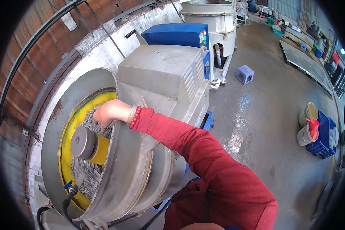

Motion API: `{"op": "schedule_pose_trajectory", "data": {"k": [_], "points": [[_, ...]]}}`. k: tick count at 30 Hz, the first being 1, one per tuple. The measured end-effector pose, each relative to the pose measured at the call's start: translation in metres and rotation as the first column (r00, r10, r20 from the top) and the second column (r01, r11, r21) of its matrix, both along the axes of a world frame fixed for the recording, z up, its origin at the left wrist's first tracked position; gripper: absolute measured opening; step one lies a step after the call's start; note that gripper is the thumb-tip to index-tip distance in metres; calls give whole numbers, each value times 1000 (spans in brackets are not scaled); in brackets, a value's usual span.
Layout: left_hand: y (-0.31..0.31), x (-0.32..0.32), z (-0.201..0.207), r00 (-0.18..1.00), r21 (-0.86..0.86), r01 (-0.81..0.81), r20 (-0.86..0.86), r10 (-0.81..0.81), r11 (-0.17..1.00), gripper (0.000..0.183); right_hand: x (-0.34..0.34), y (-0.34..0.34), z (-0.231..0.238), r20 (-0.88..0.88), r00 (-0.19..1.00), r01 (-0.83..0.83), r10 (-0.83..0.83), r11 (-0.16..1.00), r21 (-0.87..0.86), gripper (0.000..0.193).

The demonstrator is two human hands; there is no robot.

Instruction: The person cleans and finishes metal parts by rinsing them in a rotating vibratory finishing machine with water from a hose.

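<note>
Head view: my right hand [113, 110] is over the round grey metal bowl with yellow lining [66, 153], fingers bent down, can't tell if gripping. Small grey slivers [86, 174] sit inside, around the yellow cylindrical post with grey cap [84, 143].

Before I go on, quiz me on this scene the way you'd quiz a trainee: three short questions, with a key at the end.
1. Multiple choice: what colour is the lining of the round bowl?
A) blue
B) yellow
C) red

2. True or false: the small purple stool stands on the floor.

3. Short answer: what lies around the central column in the bowl, beneath the right hand's grip?

Key:
1. B.
2. True.
3. Many small grey pieces; whether the fingers hold any cannot be made out.
</note>
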State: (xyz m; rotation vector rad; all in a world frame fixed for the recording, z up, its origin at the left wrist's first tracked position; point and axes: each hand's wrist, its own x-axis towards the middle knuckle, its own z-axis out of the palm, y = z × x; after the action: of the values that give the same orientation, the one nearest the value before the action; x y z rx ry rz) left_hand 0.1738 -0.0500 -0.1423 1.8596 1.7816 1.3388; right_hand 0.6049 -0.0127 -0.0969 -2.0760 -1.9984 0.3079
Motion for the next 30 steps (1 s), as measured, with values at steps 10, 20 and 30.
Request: {"op": "schedule_pose_trajectory", "data": {"k": [10, 20, 30], "points": [[2, -3, 0, 981, -245, 22, 191, 26, 969, 51, 4, -2, -4, 0, 999, 41, -41, 998, 52, 53], [4, -20, -17, 965, -237, -3, 254, 65, 972, 54, 6, 7, -18, -2, 995, -93, 98, 957, 275, 44], [5, -5, -10, 896, -165, 97, 443, -14, 981, 36, 19, -11, 3, 8, 978, -206, 208, 964, 170, 46]]}}
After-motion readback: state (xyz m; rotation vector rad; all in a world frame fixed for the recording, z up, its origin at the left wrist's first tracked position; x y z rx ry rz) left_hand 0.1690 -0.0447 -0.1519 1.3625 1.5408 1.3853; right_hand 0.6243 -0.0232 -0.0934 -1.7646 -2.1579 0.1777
